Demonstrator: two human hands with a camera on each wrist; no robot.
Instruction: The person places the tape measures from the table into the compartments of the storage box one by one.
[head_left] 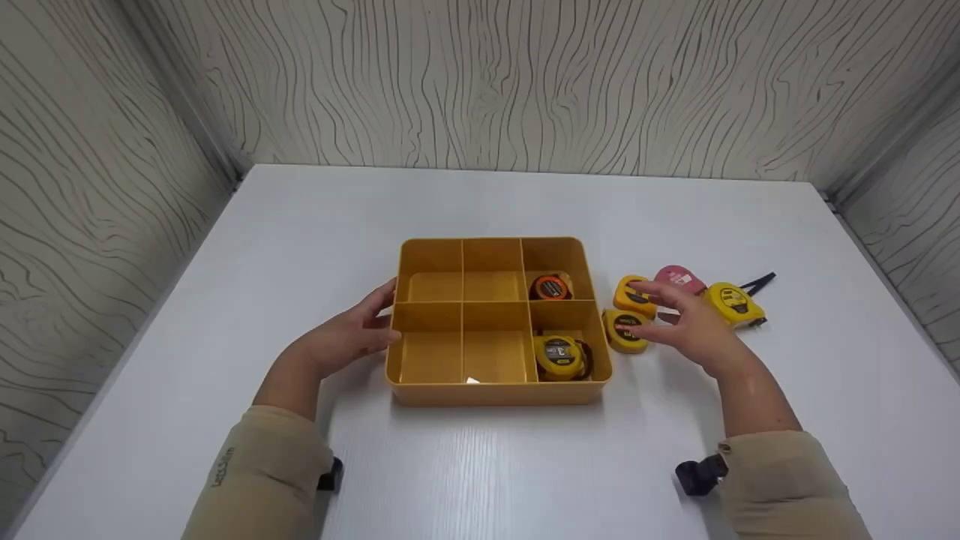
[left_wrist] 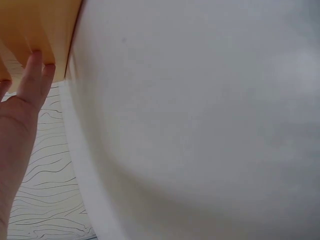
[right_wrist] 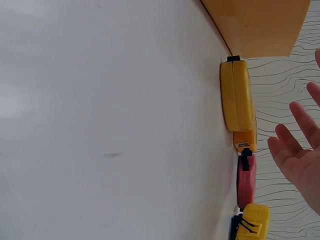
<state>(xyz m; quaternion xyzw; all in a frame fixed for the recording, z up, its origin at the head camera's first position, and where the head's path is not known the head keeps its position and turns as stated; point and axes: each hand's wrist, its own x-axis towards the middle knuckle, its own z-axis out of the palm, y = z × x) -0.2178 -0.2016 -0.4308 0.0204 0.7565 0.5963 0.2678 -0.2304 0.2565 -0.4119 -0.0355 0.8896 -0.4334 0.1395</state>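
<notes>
A yellow-orange box [head_left: 495, 394] with several compartments sits mid-table. My left hand [head_left: 346, 331] touches its left wall, and in the left wrist view the fingers [left_wrist: 31, 82] lie extended against that wall. In the right-hand compartments are an orange-and-black tape measure [head_left: 551, 286] and a yellow tape measure [head_left: 559, 356]. My right hand [head_left: 694, 330] hovers over the tape measures beside the box, fingers spread, holding nothing. Under its fingertips are a yellow tape measure [head_left: 624, 331] and an orange-yellow one [head_left: 631, 301]. Close by lie a pink tape measure [head_left: 677, 276] and another yellow one [head_left: 733, 304].
A black strap [head_left: 761, 282] trails from the rightmost tape measure. A small white scrap [head_left: 472, 380] shows in the front middle compartment. Wood-patterned panels [head_left: 480, 82] stand behind and at both sides of the white table [head_left: 480, 465].
</notes>
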